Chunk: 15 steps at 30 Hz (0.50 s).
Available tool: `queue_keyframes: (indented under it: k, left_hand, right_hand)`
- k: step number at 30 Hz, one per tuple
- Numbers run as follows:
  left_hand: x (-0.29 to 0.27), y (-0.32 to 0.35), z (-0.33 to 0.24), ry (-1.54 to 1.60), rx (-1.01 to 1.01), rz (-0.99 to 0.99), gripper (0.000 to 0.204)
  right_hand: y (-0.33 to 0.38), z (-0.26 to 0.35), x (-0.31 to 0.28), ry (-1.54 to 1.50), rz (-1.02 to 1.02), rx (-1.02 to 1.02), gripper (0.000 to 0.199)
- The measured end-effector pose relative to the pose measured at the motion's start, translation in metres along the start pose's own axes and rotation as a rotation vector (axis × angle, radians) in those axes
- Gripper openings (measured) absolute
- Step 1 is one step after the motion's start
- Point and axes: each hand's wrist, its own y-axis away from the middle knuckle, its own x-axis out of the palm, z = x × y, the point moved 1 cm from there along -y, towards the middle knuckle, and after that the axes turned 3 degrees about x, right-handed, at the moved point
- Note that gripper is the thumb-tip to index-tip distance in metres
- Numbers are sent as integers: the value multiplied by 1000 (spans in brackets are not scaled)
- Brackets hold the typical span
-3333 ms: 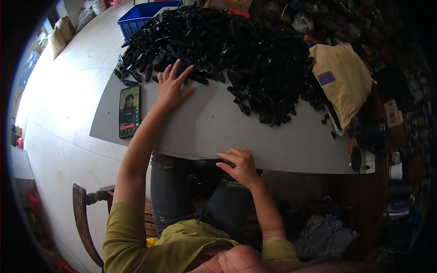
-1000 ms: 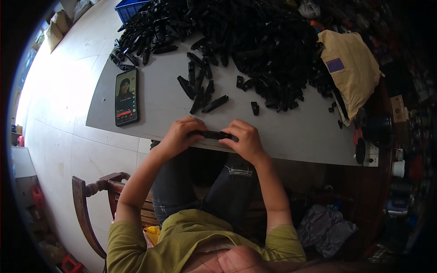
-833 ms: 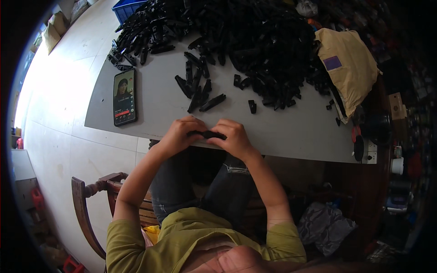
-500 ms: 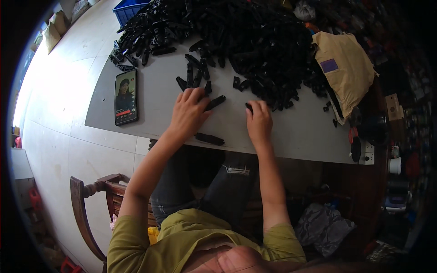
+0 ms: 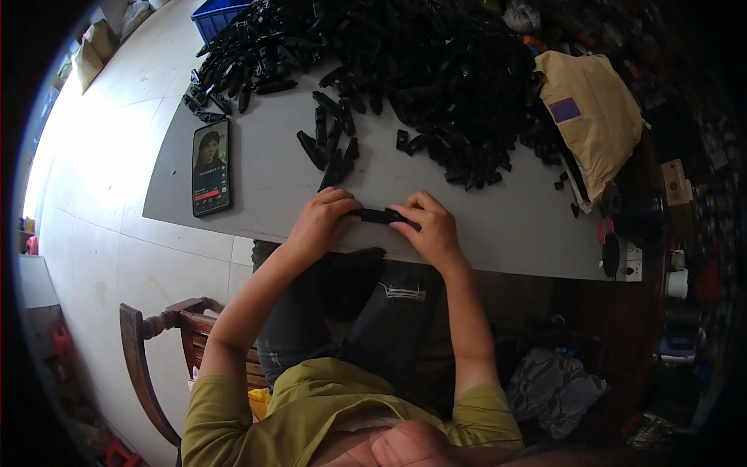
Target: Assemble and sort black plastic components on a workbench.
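Observation:
A long, narrow black plastic part (image 5: pixel 375 215) lies level between my two hands, close to the table's front edge. My left hand (image 5: pixel 320 226) pinches its left end between thumb and fingers. At the other end my right hand (image 5: pixel 428 229) closes its thumb and fingertips on it; a small black piece at that end is mostly covered by the fingers. Just beyond my left hand lies a loose cluster of similar black parts (image 5: pixel 332 132). Another dark part (image 5: pixel 366 254) shows at the table edge below my hands, partly in shadow.
A big heap of black parts (image 5: pixel 459 86) covers the far side of the grey table (image 5: pixel 506 233). A phone (image 5: pixel 212 167) with a lit screen lies at the left. At the right stand a beige bag (image 5: pixel 595 117) and red-handled scissors (image 5: pixel 607 241). Behind is a blue crate (image 5: pixel 214 22).
My left hand has drawn back toward the front edge with a long black part. The right hand has moved down and left to meet it, and both now grip the part.

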Motion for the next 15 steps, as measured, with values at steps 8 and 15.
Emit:
queue_keyframes:
  k: [8,15]
  left_hand:
    - [-1,1,0,24,22,-4,16]
    - [-12,-31,-5,-320,-10,-139,27]
  right_hand:
    - [-7,1,22,8,-17,-204,33]
    - [-90,3,10,523,-319,180,30]
